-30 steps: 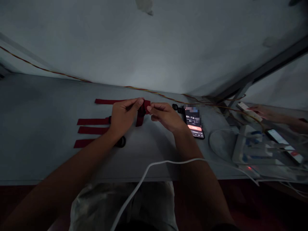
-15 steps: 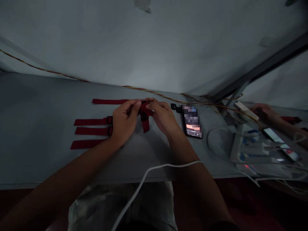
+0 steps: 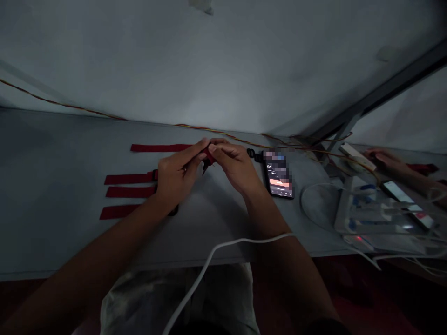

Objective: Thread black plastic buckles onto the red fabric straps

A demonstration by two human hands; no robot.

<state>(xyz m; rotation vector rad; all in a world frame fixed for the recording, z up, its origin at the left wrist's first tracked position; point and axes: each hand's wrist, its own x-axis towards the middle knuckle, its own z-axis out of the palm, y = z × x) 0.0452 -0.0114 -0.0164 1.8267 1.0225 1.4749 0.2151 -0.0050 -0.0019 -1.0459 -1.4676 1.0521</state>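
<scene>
Pinching a small folded red strap (image 3: 210, 157) between thumbs and fingers of both hands, left hand (image 3: 179, 174) and right hand (image 3: 234, 163); strap is raised in front of the person, above the table (image 3: 59, 242), mostly covered by the fingers; a dark bit hangs below it, cannot tell whether buckle or shadowed webbing.

To handle it well: steady it with the left fingertips, work the fold with the right thumb; webbing should lie flat, edges even, no twist; small pulls are likely safer than a hard tug; better light would probably help.

Around: one long red strap (image 3: 159, 148) lies behind the left hand; three more red straps (image 3: 122, 191) lie left, partly hidden by left hand and forearm; black buckles (image 3: 256, 156) sit beside a lit phone (image 3: 278, 179), right of the right hand; white cable (image 3: 240, 240) reaches the right forearm, could snag; white box (image 3: 352, 204) and a co-worker's hand (image 3: 384, 159) are well off right.
</scene>
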